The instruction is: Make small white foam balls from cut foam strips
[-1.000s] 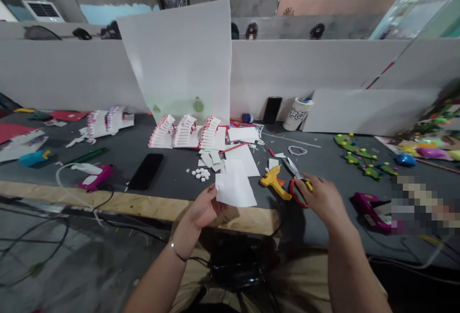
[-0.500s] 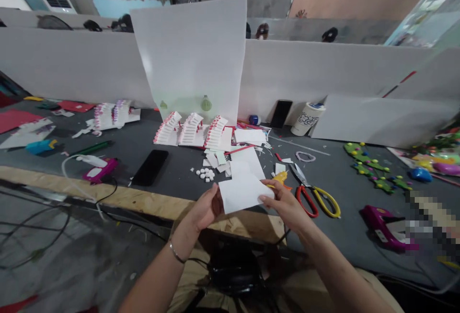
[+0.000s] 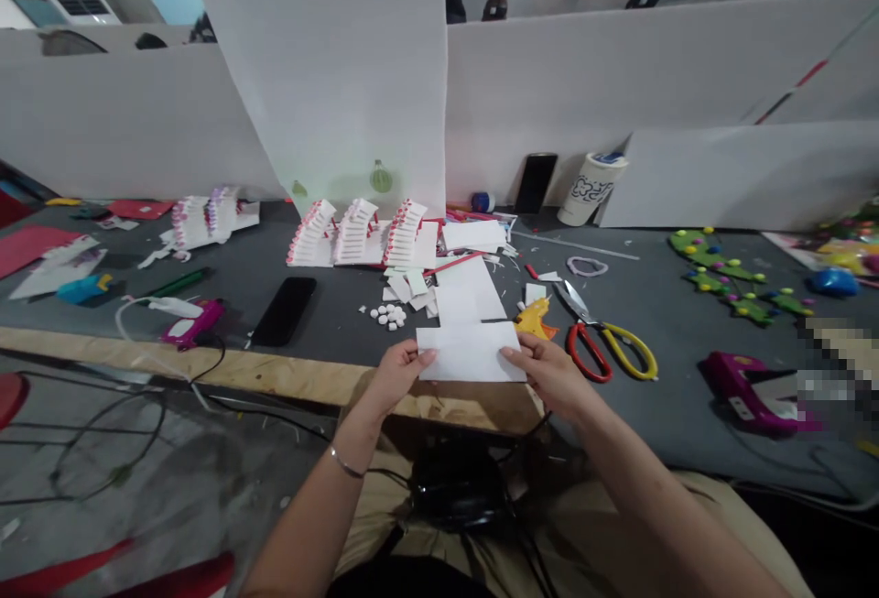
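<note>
A white sheet of paper [image 3: 471, 353] is stretched level between both hands, just above the table's front edge. My left hand [image 3: 398, 373] pinches its left end, thumb on top. At the other end my right hand [image 3: 549, 369] grips it the same way; the fingers underneath are hidden. Beyond the sheet lie another white paper piece [image 3: 471, 288], small white foam-like pellets [image 3: 388, 315] and a pile of cut white pieces [image 3: 412, 287]. A yellow cut-out shape [image 3: 537, 319] is close to my right hand, with scissors [image 3: 594, 328] with one red and one yellow handle beside it.
Stepped white paper models with red-tipped sticks [image 3: 357, 232] stand before a tall white board [image 3: 343, 76]. A black phone [image 3: 285, 309] lies left, magenta glue-gun-like tools [image 3: 196, 323] further left and at right. A white cup [image 3: 591, 188] and green decorations [image 3: 728, 268] are at right.
My left hand has closed on the paper's left end. The sheet, tilted before, is now level and squarely held. The camera view has shifted slightly.
</note>
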`<control>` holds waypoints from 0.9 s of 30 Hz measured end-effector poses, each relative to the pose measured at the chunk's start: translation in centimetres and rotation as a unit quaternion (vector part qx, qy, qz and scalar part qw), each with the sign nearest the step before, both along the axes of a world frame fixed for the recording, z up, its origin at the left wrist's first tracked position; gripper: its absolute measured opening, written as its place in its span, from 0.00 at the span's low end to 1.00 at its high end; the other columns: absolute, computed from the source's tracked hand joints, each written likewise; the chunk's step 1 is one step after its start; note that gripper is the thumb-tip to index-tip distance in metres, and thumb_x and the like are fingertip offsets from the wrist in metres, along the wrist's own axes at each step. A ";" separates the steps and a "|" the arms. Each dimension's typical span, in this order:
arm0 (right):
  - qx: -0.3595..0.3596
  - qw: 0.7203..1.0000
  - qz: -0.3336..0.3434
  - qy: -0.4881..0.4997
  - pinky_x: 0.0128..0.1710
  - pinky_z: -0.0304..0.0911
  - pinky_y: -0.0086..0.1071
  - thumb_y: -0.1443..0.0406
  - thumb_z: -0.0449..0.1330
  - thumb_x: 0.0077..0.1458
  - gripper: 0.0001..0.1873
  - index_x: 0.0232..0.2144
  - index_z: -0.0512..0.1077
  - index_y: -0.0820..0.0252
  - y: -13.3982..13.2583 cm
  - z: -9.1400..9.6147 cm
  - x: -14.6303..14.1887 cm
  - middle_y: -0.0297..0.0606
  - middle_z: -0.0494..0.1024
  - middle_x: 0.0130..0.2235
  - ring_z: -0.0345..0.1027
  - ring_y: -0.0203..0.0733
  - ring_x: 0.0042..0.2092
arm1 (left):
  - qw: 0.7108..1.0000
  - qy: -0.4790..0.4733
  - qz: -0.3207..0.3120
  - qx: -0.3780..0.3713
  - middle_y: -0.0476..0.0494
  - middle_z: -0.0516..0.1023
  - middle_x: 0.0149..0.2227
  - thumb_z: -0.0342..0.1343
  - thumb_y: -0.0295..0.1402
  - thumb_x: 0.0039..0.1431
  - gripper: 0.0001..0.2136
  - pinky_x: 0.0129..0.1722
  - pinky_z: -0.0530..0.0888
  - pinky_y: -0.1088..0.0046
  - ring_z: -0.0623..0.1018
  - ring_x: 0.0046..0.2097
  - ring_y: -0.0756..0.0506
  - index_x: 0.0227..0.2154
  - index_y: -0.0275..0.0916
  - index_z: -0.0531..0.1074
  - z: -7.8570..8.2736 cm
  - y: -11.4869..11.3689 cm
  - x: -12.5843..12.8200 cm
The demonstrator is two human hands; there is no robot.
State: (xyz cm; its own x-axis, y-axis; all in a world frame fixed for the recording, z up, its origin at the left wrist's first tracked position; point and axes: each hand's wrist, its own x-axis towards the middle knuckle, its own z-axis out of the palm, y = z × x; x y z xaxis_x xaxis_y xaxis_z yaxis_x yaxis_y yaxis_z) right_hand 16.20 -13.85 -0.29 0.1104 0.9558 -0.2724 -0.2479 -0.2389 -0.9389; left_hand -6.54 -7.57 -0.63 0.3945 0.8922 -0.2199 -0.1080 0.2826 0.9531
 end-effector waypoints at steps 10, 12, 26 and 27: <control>-0.013 0.996 0.033 -0.081 0.23 0.59 0.28 0.55 0.69 0.37 0.18 0.30 0.78 0.60 0.7 -0.5 0.7 0.33 0.79 0.27 0.66 0.35 0.25 | 0.998 0.020 -0.048 -0.034 0.46 0.78 0.29 0.66 0.35 0.45 0.12 0.23 0.73 0.76 0.73 0.27 0.50 0.33 0.34 0.78 -0.7 1.0 -1.2; -0.004 0.997 0.035 -0.074 0.23 0.59 0.28 0.57 0.68 0.38 0.16 0.30 0.77 0.59 0.7 -0.5 0.9 0.31 0.77 0.26 0.64 0.34 0.24 | 0.997 0.014 -0.062 -0.049 0.46 0.78 0.30 0.65 0.33 0.45 0.11 0.23 0.73 0.76 0.73 0.26 0.51 0.33 0.35 0.78 -0.6 1.2 -1.4; 0.015 0.994 0.058 -0.088 0.26 0.60 0.26 0.60 0.64 0.40 0.07 0.24 0.76 0.58 0.5 -1.7 1.3 0.30 0.71 0.25 0.62 0.31 0.25 | 0.993 -0.004 -0.089 -0.073 0.50 0.71 0.25 0.56 0.29 0.45 0.04 0.26 0.73 0.78 0.71 0.26 0.53 0.25 0.35 0.72 -0.5 1.3 -1.7; 0.017 0.994 0.059 -0.093 0.26 0.60 0.27 0.60 0.64 0.40 0.08 0.23 0.75 0.58 0.5 -1.7 1.3 0.31 0.72 0.26 0.63 0.32 0.26 | 0.994 -0.003 -0.088 -0.072 0.50 0.70 0.25 0.56 0.29 0.45 0.04 0.26 0.73 0.78 0.71 0.26 0.52 0.25 0.35 0.71 -0.5 1.3 -1.7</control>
